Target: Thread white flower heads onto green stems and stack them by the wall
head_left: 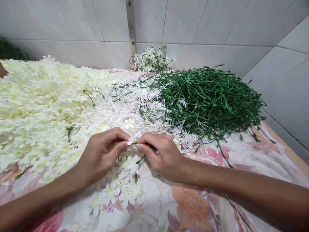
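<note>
At dial centre, a small white flower (130, 141) is pinched between thumb and index finger of the left hand (100, 154); a thin green stem (135, 142) is gripped at its tip by the right hand (165, 154), meeting the flower. Fingers curled, both hands close together. From 9 to 11 o'clock, a broad heap of petals (45, 109) is spread, soft, thin, cream to pale yellow. At 12, stiff white stamens (108, 112) are piled, needle-like, with one open bloom (129, 123) laid on top. At 2, wiry dark-green stalks (207, 100) are massed, glossy, plastic-looking, tangled. Further out at 12, by the glossy tiled wall (193, 22), a bunch (152, 61) of white flowers and green stems is seen. At 6 to 7, star-shaped blooms (127, 193) are scattered on floral-printed cloth (147, 216), slightly rumpled.
</note>
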`<state>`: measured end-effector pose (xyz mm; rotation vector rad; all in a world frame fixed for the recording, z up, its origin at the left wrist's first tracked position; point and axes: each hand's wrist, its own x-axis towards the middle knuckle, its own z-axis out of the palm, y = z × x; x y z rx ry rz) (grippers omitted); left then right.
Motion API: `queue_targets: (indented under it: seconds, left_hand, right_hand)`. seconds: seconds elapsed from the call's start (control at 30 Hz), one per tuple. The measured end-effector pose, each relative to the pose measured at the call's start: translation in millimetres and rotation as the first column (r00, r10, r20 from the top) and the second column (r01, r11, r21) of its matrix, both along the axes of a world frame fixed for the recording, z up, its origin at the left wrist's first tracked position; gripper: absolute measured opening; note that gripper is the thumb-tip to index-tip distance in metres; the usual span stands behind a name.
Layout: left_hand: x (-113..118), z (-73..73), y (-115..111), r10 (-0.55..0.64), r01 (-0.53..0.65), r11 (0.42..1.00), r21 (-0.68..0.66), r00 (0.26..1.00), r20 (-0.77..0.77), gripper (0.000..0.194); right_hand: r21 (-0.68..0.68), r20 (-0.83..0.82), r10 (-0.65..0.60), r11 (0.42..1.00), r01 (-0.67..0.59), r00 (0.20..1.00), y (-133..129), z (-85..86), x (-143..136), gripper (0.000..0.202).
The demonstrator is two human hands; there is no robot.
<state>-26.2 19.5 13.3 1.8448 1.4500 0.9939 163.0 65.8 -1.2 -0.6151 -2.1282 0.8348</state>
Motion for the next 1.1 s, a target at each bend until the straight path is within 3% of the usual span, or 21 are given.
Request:
queue_targets:
  seconds: [0.27, 0.63, 0.9, 1.1]
  left_hand:
    - [2.6, -0.1, -0.6, 0.025, -0.007, 0.991, -0.131, 0.989, 0.143, 0.01]
    - [9.3, 6.9, 1.9, 0.103, -0.064, 0.987, -0.145, 0.955, 0.279, 0.007]
    - [2.7, 6.0, -0.9, 0.061, -0.065, 0.996, 0.063, 0.995, 0.077, 0.006]
    - [-0.4, 8.1, 1.2, -0.021, 0.046, 0.988, 0.145, 0.985, -0.169, 0.01]
  right_hand:
    - [-0.024, -0.004, 0.009, 1.0, -0.009, 1.0, -1.7, -0.8, -1.1, 0.018]
    - [-0.003, -0.074, 0.003, 1.0, -0.003, 0.997, -2.2, -0.9, -1.7, 0.015]
    - [-0.06, -0.076, -0.031, 0.998, 0.027, 0.997, -3.9, 0.7, -3.2, 0.014]
    - [-0.14, -0.069, -0.012, 0.99, 0.003, 0.998, -3.5, 3.9, -0.9, 0.017]
